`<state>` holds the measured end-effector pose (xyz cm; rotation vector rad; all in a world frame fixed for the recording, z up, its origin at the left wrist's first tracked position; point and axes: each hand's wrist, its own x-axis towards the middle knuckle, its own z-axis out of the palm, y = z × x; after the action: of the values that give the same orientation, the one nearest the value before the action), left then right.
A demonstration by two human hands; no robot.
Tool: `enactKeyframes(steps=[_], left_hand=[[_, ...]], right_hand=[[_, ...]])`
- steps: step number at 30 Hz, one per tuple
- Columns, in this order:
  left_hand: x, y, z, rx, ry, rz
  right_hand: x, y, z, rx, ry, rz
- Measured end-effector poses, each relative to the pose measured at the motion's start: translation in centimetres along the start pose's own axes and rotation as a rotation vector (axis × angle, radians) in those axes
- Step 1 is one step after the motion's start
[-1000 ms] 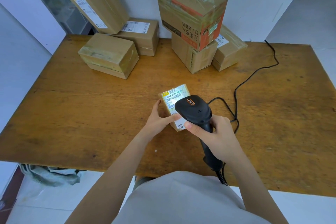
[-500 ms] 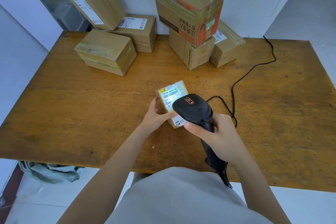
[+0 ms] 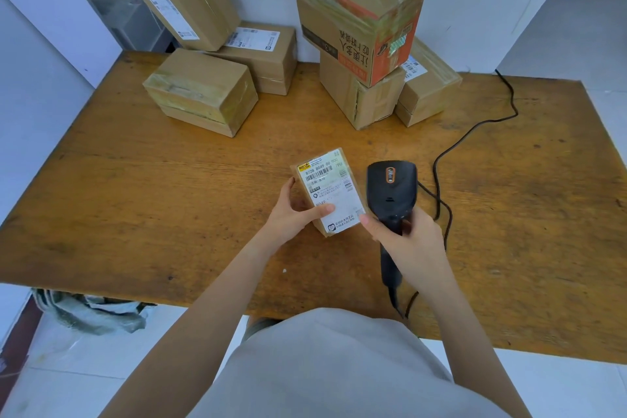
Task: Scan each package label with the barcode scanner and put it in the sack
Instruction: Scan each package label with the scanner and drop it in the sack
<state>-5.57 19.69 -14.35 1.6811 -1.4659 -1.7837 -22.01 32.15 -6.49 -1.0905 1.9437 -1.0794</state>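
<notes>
Box [image 3: 330, 195] and scanner [image 3: 392, 190] in hands above a worn wooden table [image 3: 135, 197].
The left hand [image 3: 291, 214] grasps the small cardboard box, thumb on its white label [image 3: 325, 180]. The right hand [image 3: 409, 234] curls round the black plastic scanner's handle, just beside. A crumpled sack [image 3: 91, 310] lies on the floor.

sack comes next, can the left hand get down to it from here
Probably yes. The left hand grips the small package near the front edge of the table, and the sack lies on the floor below its left corner; only that edge to clear.
</notes>
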Motion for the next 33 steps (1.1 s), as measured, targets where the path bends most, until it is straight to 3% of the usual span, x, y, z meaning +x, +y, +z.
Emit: enactKeyframes(steps=[3,9,14,20,25,29,33], left_hand=[[-0.1,0.1,0.1,-0.016,-0.002,-0.005],[0.1,0.2,0.1,-0.060,-0.007,-0.014],[-0.3,0.3,0.3,-0.111,-0.002,-0.009],[-1.1,-0.3,-0.1,-0.182,0.012,-0.025],[-2.6,-0.3,-1.5,-0.267,0.036,-0.036],[-4.7,-0.6,-3.8,-0.343,0.060,-0.038],[-7.3,-2.3,-7.9,-0.433,0.098,-0.057]], right_hand=[[1.0,2.9,0.9,-0.052,0.024,0.076],[1.6,8.3,1.9,-0.415,-0.022,0.256],[1.5,9.9,2.1,-0.522,-0.010,0.286],[0.9,8.6,3.0,-0.611,0.084,0.249],[0.2,6.1,4.3,-0.576,0.322,-0.051],[-0.2,2.7,6.9,-0.315,0.134,-0.131],[-1.8,-1.4,11.7,-0.222,-0.064,-0.183]])
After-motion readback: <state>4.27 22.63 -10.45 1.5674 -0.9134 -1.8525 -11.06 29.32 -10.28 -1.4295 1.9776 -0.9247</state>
